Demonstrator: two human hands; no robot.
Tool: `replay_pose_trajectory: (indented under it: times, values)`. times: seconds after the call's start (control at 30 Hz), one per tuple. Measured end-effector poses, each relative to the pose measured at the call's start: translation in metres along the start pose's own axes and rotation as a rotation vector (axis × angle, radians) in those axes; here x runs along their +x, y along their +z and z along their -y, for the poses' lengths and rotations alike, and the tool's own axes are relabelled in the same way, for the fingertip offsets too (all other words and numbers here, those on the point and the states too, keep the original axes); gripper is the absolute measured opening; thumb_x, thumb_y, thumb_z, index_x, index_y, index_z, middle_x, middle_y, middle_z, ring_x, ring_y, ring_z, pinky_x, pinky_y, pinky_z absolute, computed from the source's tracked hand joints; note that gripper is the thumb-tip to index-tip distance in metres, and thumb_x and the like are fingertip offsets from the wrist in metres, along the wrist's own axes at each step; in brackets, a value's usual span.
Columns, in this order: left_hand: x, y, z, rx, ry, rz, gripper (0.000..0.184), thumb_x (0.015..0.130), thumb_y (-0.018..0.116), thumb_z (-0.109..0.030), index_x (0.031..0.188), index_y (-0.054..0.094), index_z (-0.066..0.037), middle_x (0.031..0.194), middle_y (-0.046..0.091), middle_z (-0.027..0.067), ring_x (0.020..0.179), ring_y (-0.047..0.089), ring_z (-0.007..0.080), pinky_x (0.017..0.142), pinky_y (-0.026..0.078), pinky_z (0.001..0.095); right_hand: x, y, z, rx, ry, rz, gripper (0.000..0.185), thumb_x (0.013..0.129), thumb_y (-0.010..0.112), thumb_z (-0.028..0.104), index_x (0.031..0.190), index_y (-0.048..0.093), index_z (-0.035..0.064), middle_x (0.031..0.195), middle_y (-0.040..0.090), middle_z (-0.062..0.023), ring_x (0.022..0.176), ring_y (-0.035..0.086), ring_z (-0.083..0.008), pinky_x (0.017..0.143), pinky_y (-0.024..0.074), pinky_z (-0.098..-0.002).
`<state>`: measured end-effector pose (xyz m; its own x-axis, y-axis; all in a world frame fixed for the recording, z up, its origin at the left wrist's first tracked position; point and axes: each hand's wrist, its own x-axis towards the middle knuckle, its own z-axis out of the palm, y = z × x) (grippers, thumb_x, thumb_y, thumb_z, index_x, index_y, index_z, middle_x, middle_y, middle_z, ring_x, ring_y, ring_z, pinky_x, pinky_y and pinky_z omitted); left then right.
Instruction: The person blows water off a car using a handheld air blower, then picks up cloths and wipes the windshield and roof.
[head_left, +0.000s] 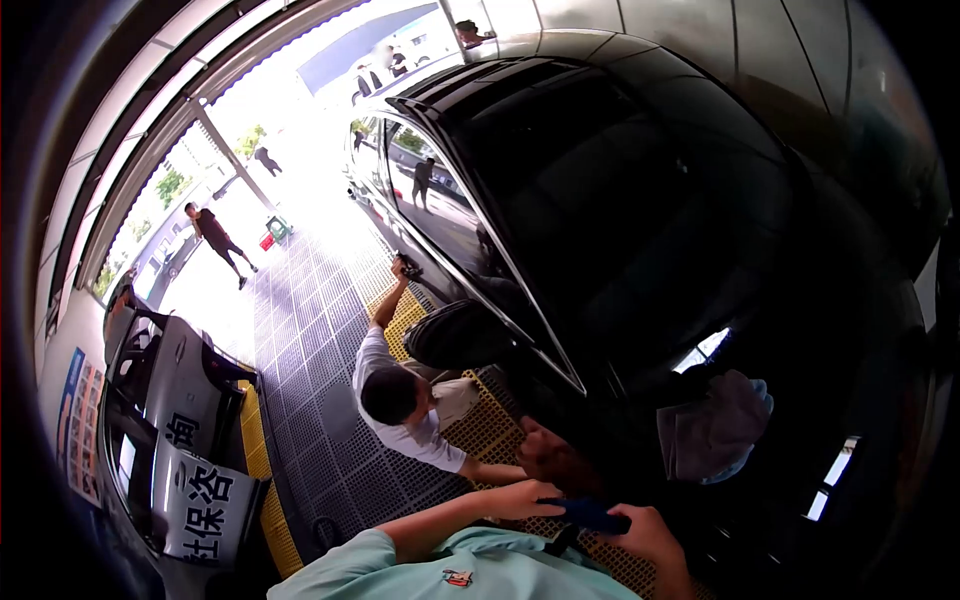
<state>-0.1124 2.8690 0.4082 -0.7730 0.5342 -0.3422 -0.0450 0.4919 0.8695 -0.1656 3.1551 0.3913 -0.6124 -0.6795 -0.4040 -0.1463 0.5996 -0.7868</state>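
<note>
Fingers of the left hand (525,500) are closed on one end of a dark blue item (590,514), and those of the right hand (650,535) grip the other, thumb along its edge. The item is held between the two hands, just in front of a mint-green shirt (490,565). Its long axis runs crosswise from hand to hand, dipping slightly toward the right; one end points to the left hand, the other into the right palm. It is too dark to tell which end is its front, or exactly what it is.

Beyond the hands stands a black car (600,170), its side mirror (460,335) on the near left. A grey-brown cloth (715,425) lies bunched on the dark bodywork, well apart from the right hand, with pale blue cloth showing along its edge. Close by the left hand, a co-worker in a white shirt (400,435) crouches beside the car, one arm stretched to its side. Farther left, a silver car (200,500) bears large dark lettering, beside yellow grating (262,465).
</note>
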Motion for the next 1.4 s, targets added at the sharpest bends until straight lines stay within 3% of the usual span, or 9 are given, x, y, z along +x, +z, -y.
replay_pose_trajectory:
  times: [0.13, 0.23, 0.27, 0.37, 0.6, 0.8, 1.0, 1.07, 1.4]
  values:
    - [-0.043, -0.036, 0.010, -0.506, -0.025, -0.019, 0.038, 0.097, 0.056, -0.029, 0.121, 0.057, 0.001, 0.121, 0.059, 0.0090, 0.109, 0.054, 0.0173, 0.093, 0.042, 0.0319, -0.004, -0.014, -0.015, -0.187, 0.187, 0.290, 0.040, 0.069, 0.086, 0.018, 0.104, 0.070, 0.0040, 0.093, 0.071, -0.0118, 0.082, 0.070, -0.0176, 0.070, 0.0543, -0.0310]
    - [-0.075, -0.050, 0.055, -0.794, -0.058, -0.079, 0.049, 0.097, 0.055, -0.032, 0.134, 0.051, 0.000, 0.129, 0.055, 0.0083, 0.119, 0.050, 0.0178, 0.103, 0.036, 0.0297, -0.015, 0.004, -0.030, 0.849, -0.328, -0.044, 0.027, 0.069, 0.078, -0.009, 0.094, 0.071, -0.0015, 0.094, 0.071, -0.0123, 0.078, 0.068, -0.0154, 0.069, 0.0555, -0.0320]
    - [-0.081, -0.053, 0.057, -0.844, -0.033, -0.040, 0.053, 0.096, 0.056, -0.037, 0.133, 0.050, 0.001, 0.125, 0.056, 0.0069, 0.115, 0.050, 0.0160, 0.099, 0.038, 0.0279, 0.000, 0.007, -0.032, 0.830, -0.492, 0.098, 0.034, 0.072, 0.079, -0.002, 0.104, 0.068, -0.0004, 0.090, 0.070, -0.0118, 0.075, 0.067, -0.0169, 0.070, 0.0559, -0.0332]
    - [-0.086, -0.050, 0.060, -0.907, -0.302, -0.293, 0.047, 0.098, 0.054, -0.035, 0.129, 0.055, -0.001, 0.118, 0.061, 0.0049, 0.105, 0.057, 0.0126, 0.093, 0.044, 0.0265, 0.012, 0.068, 0.009, 1.336, -0.165, -0.519, 0.044, 0.079, 0.076, 0.016, 0.115, 0.055, 0.0001, 0.094, 0.064, -0.0096, 0.082, 0.064, -0.0198, 0.069, 0.0543, -0.0348]
    - [-0.121, -0.030, 0.053, -1.050, -0.195, -0.390, 0.046, 0.095, 0.057, -0.041, 0.126, 0.048, -0.008, 0.102, 0.059, 0.0000, 0.081, 0.054, 0.0058, 0.065, 0.045, 0.0219, 0.081, 0.161, 0.190, 0.032, -0.444, -0.575, 0.029, 0.076, 0.075, 0.013, 0.099, 0.063, -0.0003, 0.094, 0.060, -0.0118, 0.081, 0.063, -0.0272, 0.071, 0.0501, -0.0335]
    - [-0.169, -0.058, 0.101, -0.696, 0.124, -0.609, 0.027, 0.096, 0.057, -0.020, 0.116, 0.056, -0.001, 0.092, 0.060, 0.0026, 0.086, 0.054, 0.0089, 0.075, 0.048, 0.0256, 0.113, 0.221, 0.199, 0.498, -0.446, -0.393, 0.039, 0.083, 0.070, 0.026, 0.103, 0.063, -0.0066, 0.109, 0.060, -0.0130, 0.076, 0.066, -0.0209, 0.060, 0.0529, -0.0305]
    - [-0.222, -0.086, 0.103, -0.292, 0.310, -0.455, 0.033, 0.095, 0.058, -0.016, 0.125, 0.055, -0.002, 0.102, 0.067, 0.0133, 0.077, 0.062, 0.0203, 0.070, 0.049, 0.0292, 0.139, 0.232, 0.228, 0.412, -0.666, -0.803, 0.043, 0.085, 0.071, 0.024, 0.116, 0.059, -0.0030, 0.116, 0.059, -0.0096, 0.098, 0.061, -0.0176, 0.084, 0.0491, -0.0301]
    - [-0.237, -0.095, 0.095, -0.219, 0.423, -0.412, 0.038, 0.095, 0.058, -0.014, 0.131, 0.053, -0.004, 0.104, 0.067, 0.0189, 0.077, 0.064, 0.0287, 0.071, 0.051, 0.0316, 0.136, 0.237, 0.193, 0.839, -0.336, -0.101, 0.045, 0.082, 0.073, 0.017, 0.119, 0.057, -0.0023, 0.117, 0.058, -0.0073, 0.107, 0.056, -0.0148, 0.092, 0.0439, -0.0310]
    - [-0.246, -0.121, 0.104, -0.200, 0.302, -0.280, 0.039, 0.083, 0.061, 0.003, 0.122, 0.061, -0.003, 0.101, 0.068, 0.0189, 0.084, 0.067, 0.0317, 0.078, 0.053, 0.0361, 0.143, 0.211, 0.203, 0.625, -0.325, -0.309, 0.012, 0.078, 0.067, -0.001, 0.090, 0.069, -0.0037, 0.078, 0.068, -0.0048, 0.068, 0.061, -0.0093, 0.063, 0.0483, -0.0232]
